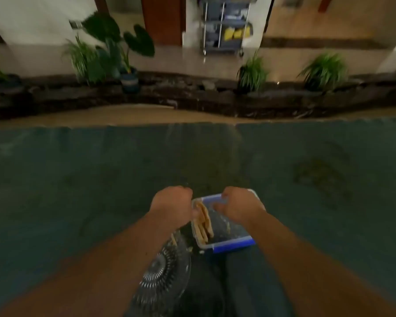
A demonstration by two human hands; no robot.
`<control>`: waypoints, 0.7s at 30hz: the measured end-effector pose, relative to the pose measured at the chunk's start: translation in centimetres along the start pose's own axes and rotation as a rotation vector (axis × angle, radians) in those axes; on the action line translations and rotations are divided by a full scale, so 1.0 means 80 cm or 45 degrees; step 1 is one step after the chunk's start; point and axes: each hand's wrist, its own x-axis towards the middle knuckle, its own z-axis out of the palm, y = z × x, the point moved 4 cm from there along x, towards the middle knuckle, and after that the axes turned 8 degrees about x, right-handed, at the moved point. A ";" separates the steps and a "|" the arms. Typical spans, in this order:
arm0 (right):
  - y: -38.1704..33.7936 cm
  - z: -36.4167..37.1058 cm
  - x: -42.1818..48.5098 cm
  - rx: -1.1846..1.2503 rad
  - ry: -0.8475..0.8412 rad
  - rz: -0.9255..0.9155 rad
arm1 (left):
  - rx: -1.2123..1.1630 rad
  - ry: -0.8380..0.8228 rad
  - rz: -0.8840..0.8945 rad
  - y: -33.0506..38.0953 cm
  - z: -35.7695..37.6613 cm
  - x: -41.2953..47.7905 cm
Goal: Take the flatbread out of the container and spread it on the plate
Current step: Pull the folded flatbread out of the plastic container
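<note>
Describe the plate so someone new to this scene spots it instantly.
Start at the dark teal surface filling the lower frame, then follow the person's left forearm toward the blue-rimmed container. The plate lies just left of and nearer than it, partly under that arm. It is clear glass with a radiating ribbed pattern, unlike the boxy container.

The container (226, 244) looks like clear plastic with a glossy blue rim. The plate (162, 277) is transparent glass with a cut ray pattern. The flatbread (204, 223) appears matt and floury. The table covering (78, 179) looks matt, dark teal.
</note>
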 end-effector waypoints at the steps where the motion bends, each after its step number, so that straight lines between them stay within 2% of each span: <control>1: 0.008 0.022 0.012 0.068 -0.059 0.040 | -0.019 -0.062 -0.029 0.003 0.020 0.005; 5: 0.025 0.099 0.048 0.297 -0.216 0.116 | -0.219 -0.088 -0.194 0.007 0.086 0.026; 9: 0.039 0.133 0.068 0.475 -0.242 0.183 | -0.442 -0.061 -0.306 0.017 0.116 0.048; 13: 0.047 0.147 0.079 0.466 -0.255 0.177 | -0.542 -0.015 -0.375 0.025 0.132 0.063; 21: 0.044 0.144 0.074 0.265 -0.216 0.058 | -0.455 0.044 -0.497 0.029 0.134 0.075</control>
